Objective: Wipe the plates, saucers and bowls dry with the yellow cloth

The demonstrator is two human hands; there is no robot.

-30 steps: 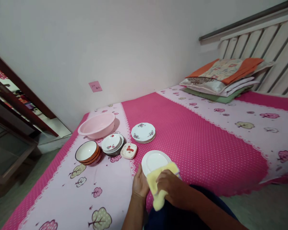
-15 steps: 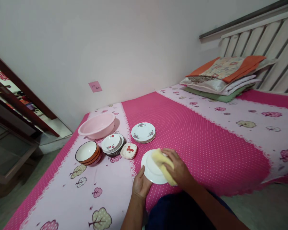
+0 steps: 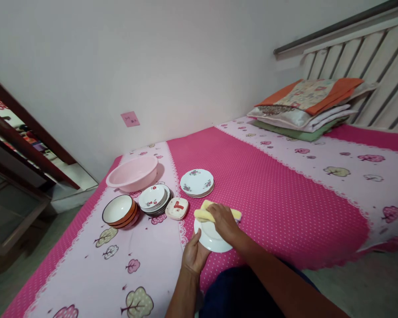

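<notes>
My left hand [image 3: 195, 255] grips the lower left rim of a white plate [image 3: 215, 244], thumb on the upper face. The plate's plain underside with its foot ring seems to face up. Pressed onto the plate's far edge is a yellow cloth [image 3: 204, 215], with my right hand [image 3: 223, 221] closed over it. Just beyond the plate lies a stack of floral plates [image 3: 197, 182]. To the left are small squarish dishes [image 3: 177, 208] with a red mark, the top one facing up.
Farther left stand stacked small plates [image 3: 152, 196], brown-orange bowls [image 3: 119, 210] and a pink basin [image 3: 132, 173]. All rest on a bed with a pink patterned sheet [image 3: 268, 207]. Folded pillows [image 3: 305, 108] lie at the back right by the headboard [image 3: 361, 57]. A wall [image 3: 185, 66] borders the far side.
My right hand has slid the yellow cloth from the plate's right side up to its far left edge. My left hand keeps hold of the plate in nearly the same spot.
</notes>
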